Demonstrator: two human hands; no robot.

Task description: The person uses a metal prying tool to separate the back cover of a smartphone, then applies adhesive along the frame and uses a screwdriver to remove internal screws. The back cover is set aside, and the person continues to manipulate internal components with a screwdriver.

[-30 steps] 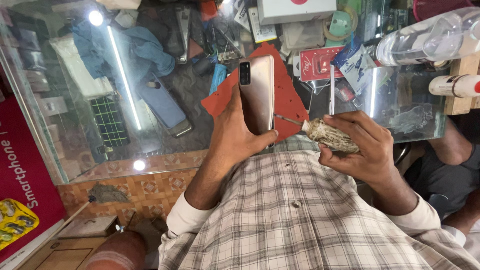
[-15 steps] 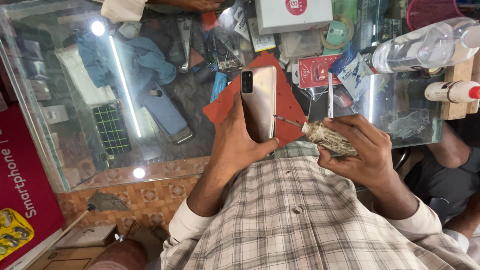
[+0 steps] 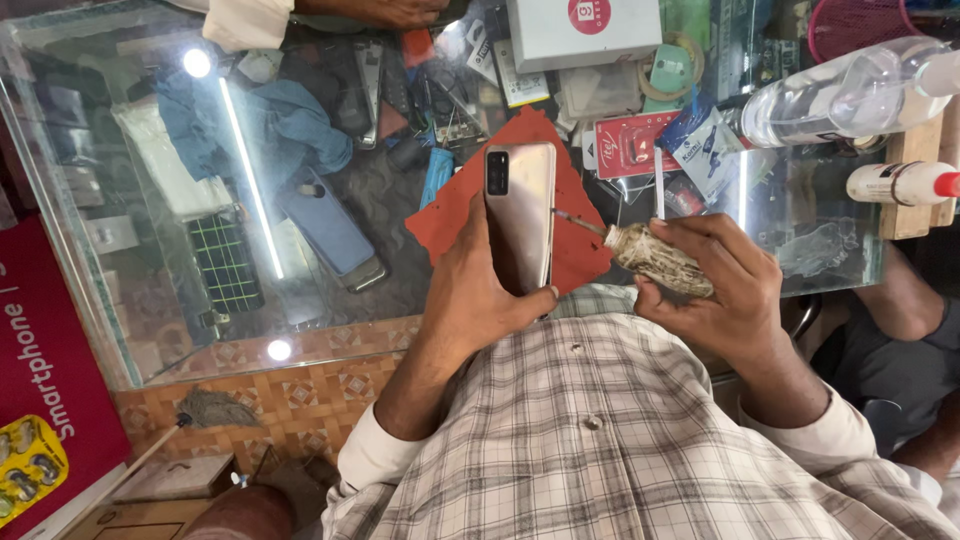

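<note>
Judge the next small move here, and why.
Probably ease the tool's metal tip along the phone's right edge. The left hand grips the phone back-up over the red mat, and the right hand aims the tip right at that seam.

A phone repair shop: a glass display bench (image 3: 120, 300) holds loose phones (image 3: 330, 230), spare parts and packets, with a boxed item (image 3: 585, 30) at the far edge and a red work mat (image 3: 470, 215) on top.
</note>
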